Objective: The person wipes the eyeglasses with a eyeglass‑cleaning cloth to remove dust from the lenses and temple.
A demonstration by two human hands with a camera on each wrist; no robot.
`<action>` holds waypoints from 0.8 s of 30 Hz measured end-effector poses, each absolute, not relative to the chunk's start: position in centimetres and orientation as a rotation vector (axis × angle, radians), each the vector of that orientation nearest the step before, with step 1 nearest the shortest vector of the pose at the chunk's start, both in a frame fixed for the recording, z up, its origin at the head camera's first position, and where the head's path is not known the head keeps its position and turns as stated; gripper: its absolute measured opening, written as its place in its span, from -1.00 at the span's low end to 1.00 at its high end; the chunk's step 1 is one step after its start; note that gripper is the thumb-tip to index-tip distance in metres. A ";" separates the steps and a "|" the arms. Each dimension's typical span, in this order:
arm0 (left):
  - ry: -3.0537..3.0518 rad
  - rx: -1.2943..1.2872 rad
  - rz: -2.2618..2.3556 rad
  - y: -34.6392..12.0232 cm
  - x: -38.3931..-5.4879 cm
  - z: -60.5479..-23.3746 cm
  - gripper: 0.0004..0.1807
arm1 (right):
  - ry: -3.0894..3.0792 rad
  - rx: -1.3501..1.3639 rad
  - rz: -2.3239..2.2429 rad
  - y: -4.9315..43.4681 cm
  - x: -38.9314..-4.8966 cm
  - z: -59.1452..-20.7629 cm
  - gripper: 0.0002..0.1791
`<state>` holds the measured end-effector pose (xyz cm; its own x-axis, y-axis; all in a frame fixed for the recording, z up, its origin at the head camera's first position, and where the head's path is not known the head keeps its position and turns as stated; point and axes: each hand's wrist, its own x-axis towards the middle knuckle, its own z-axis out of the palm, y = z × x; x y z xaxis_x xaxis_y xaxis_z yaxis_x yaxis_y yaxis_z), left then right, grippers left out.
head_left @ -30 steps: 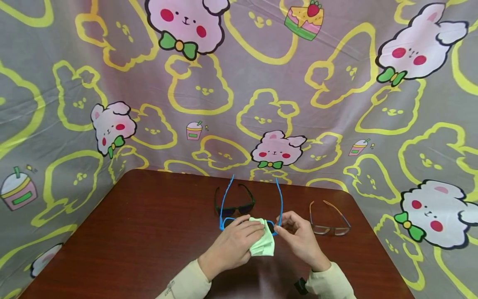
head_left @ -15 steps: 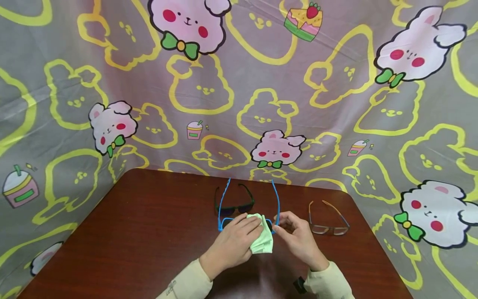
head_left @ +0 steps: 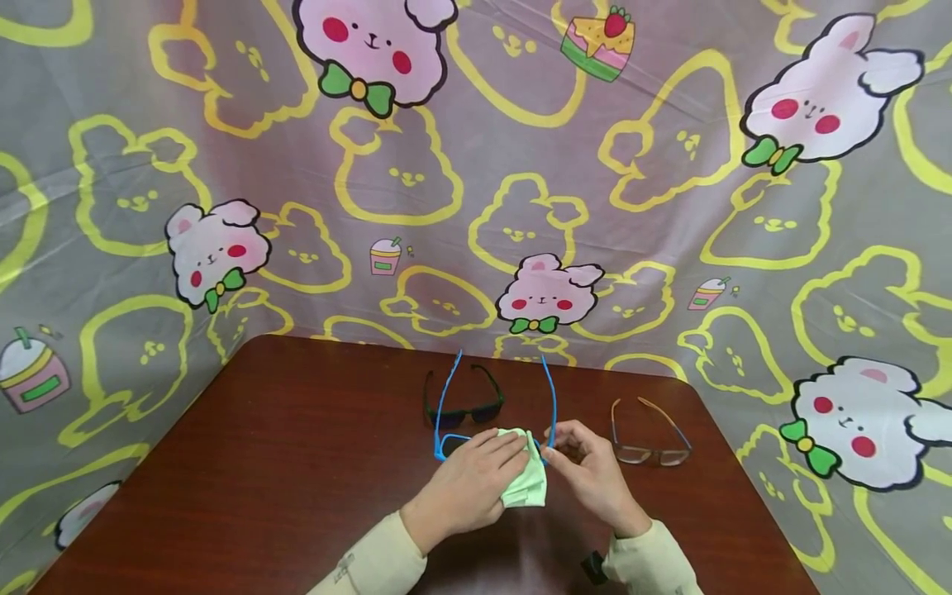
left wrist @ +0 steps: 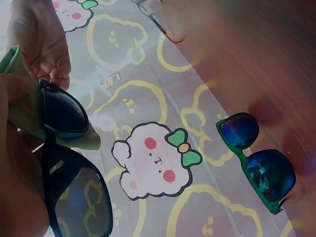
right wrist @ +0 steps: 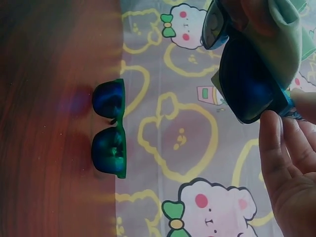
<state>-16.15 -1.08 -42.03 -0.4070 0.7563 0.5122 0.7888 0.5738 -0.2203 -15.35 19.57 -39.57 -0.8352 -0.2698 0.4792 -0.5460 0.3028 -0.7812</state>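
Observation:
Blue-framed sunglasses [head_left: 446,446] are held up over the table, dark lenses toward the person and both temples pointing away. My left hand [head_left: 464,487] grips a pale green cloth [head_left: 531,486] over the right-hand lens, its fingers lying across the front. In the right wrist view the cloth [right wrist: 285,52] folds around the upper side of that dark lens [right wrist: 249,81]. My right hand [head_left: 591,475] pinches the frame's right corner by the hinge between thumb and fingers. The other lens [left wrist: 81,197] shows bare in the left wrist view.
Dark green-framed sunglasses [head_left: 468,415] lie unfolded on the brown table [head_left: 297,463] behind the blue pair. Clear glasses [head_left: 654,455] with orange-tipped temples lie to the right. A patterned cloth backdrop [head_left: 416,248] hangs around the table's back and sides.
My left hand and the cloth shift slightly over the same lens. The blue sunglasses move a little left, while the right hand keeps its pinch at the corner.

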 end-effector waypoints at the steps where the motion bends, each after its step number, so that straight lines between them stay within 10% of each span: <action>1: -2.238 -1.232 -0.077 -1.1 -16.2 -42.0 -0.40 | -2.315 0.737 1.554 19.7 -15.6 -40.0 -0.84; 24: -2.216 -1.298 -0.276 -0.8 -16.5 -42.4 -0.43 | -2.345 0.652 1.582 19.4 -15.4 -40.0 -0.84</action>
<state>-16.54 -0.79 -42.41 -0.3812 0.7400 0.5541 0.8535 0.5121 -0.0968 -15.37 19.38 -40.01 -0.8722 -0.2293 0.4321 -0.4866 0.3148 -0.8150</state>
